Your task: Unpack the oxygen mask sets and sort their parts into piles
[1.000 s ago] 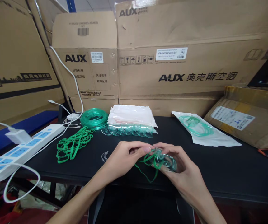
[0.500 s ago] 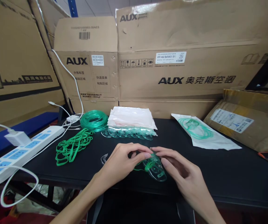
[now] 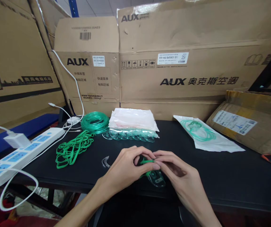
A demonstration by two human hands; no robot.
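Observation:
A clear green oxygen mask point(image 3: 157, 180) hangs tilted beneath my fingertips, near the front edge of the table. A green elastic strap point(image 3: 149, 161) passes between the thumb and forefinger of my left hand point(image 3: 128, 165), which is closed in a pinch. Against those fingertips, my right hand point(image 3: 179, 171) is also closed, thumb and forefinger pressed at the mask's upper end. My fingers cover the spot where strap and mask meet. Thin silver wire strips point(image 3: 105, 162) lie just left of my left hand.
Behind my hands are a row of masks point(image 3: 132, 135), white pouches point(image 3: 132, 118), coiled green tubing point(image 3: 95, 122) and loose green straps point(image 3: 75, 148). A packed pouch point(image 3: 206, 134) and a carton point(image 3: 251, 121) are at right. A power strip point(image 3: 19, 157) with cables lies left.
My hands have drawn closer together, fingertips now meeting. The mask has turned and moved slightly down and left, and the strap shows raised between my left fingers.

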